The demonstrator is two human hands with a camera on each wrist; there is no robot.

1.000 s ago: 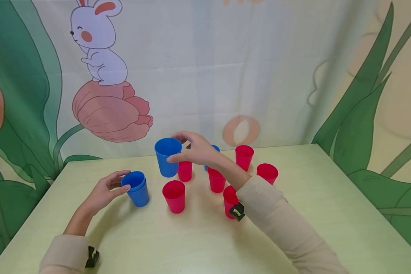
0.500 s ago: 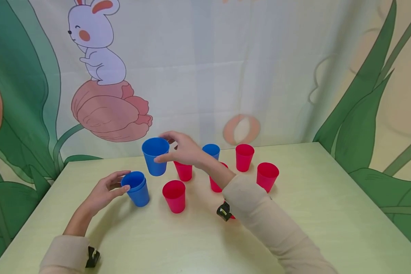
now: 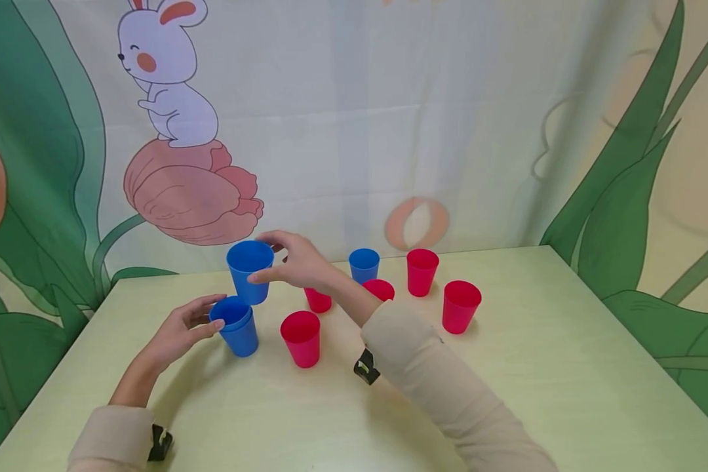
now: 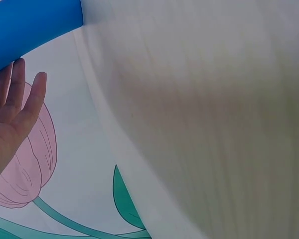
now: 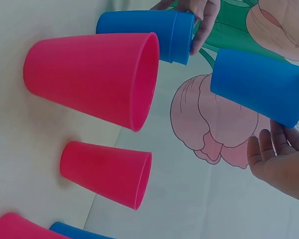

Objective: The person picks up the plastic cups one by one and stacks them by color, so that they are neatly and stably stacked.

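On the table's left side, my left hand (image 3: 177, 333) holds a stack of two nested blue cups (image 3: 239, 337) near the rim, thumb in front and fingers behind. My right hand (image 3: 299, 263) grips another upright blue cup (image 3: 244, 275) by its upper part, thumb on the near side. That cup hangs in the air just above the stack, apart from it in the right wrist view. A red cup (image 3: 301, 339) stands just right of the stack. In the left wrist view, my left hand's fingertips meet a blue surface (image 4: 30, 30) cut by the frame edge.
More red cups stand upright: one partly behind my right wrist (image 3: 318, 299), one behind the forearm (image 3: 379, 288), and two farther right (image 3: 421, 272). A lone blue cup (image 3: 364, 262) stands at the back. A printed curtain (image 3: 307, 131) hangs behind the table (image 3: 566, 367).
My right hand has carried its blue cup leftward, from above the red cups to over the blue stack. My left hand and the stack have stayed put. The right sleeve now covers one red cup.
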